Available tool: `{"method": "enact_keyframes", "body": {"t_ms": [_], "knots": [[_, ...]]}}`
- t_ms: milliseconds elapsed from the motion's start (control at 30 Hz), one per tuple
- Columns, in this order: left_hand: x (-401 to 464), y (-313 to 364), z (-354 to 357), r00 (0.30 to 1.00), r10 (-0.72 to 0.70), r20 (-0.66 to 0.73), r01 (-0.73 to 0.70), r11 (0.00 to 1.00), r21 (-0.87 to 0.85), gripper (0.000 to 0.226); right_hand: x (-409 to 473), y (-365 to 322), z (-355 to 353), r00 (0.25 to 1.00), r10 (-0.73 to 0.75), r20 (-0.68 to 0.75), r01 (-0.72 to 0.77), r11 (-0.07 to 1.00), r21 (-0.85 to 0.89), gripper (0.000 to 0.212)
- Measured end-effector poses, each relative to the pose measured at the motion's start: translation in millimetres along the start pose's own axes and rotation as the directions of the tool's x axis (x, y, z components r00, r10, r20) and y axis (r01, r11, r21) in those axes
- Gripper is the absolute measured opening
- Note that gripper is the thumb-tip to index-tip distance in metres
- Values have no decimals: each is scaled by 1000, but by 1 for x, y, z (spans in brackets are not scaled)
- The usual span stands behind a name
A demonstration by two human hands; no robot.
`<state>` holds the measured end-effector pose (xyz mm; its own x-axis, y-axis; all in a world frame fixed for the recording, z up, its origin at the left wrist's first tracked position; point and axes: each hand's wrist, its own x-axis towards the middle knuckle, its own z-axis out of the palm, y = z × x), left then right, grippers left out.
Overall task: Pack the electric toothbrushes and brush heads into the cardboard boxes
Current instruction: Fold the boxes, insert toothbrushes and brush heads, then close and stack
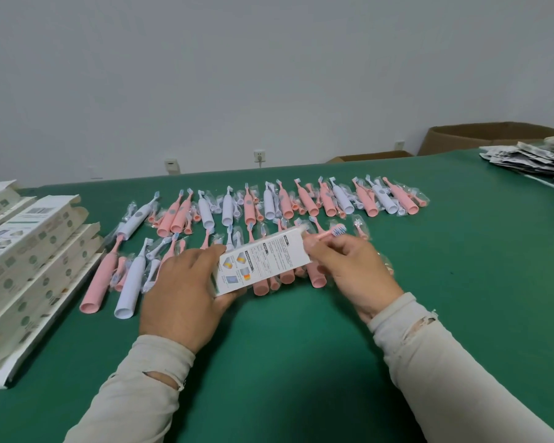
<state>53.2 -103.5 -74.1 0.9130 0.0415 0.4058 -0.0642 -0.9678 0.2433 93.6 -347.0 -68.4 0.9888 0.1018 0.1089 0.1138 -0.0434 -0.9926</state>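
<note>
Left hand (186,292) grips the light, crushable cardboard box (263,260) by its sides; right hand (349,270) pinches a pink brush head (330,233) (featherweight, hold the stem) at the box mouth.

Green surface (301,362); pink (98,279) and white toothbrushes (131,282); white printed box (263,262); beige sleeves (445,372).

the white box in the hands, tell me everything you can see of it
The white box is a long, slim carton, apparently thin cardboard, its upper face printed with small text and little orange and grey pictures. It is held tilted above the green table, far end up to the right. The left hand grips its near end; the right hand holds a pink brush head at its far end.
</note>
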Motion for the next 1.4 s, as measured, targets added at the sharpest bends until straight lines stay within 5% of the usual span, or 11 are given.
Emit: {"method": "enact_keyframes", "body": {"t_ms": [167,367,533,800,1100,1400], "knots": [[0,-2,0,1000,-23,3,23,1000,6,69,5,-2,-12,952,-160,-261,164,986,-8,9],[1,-5,1,998,-57,-9,56,997,-46,70,0,-6,-7,947,-247,-205,250,968,-11,15],[3,-4,2,999,-30,-14,29,999,-45,70,-2,-5,-4,914,-387,-119,348,902,-258,13],[5,-9,3,999,4,-34,-5,999,-41,68,-2,-2,0,935,-354,31,345,880,-327,23],[3,-7,6,999,33,-28,-35,997,-67,74,-5,-12,-10,944,-315,100,329,926,-186,33],[7,-11,9,993,119,-10,-119,991,-64,61,-8,-18,-22,934,-297,197,356,812,-463,35]]}}
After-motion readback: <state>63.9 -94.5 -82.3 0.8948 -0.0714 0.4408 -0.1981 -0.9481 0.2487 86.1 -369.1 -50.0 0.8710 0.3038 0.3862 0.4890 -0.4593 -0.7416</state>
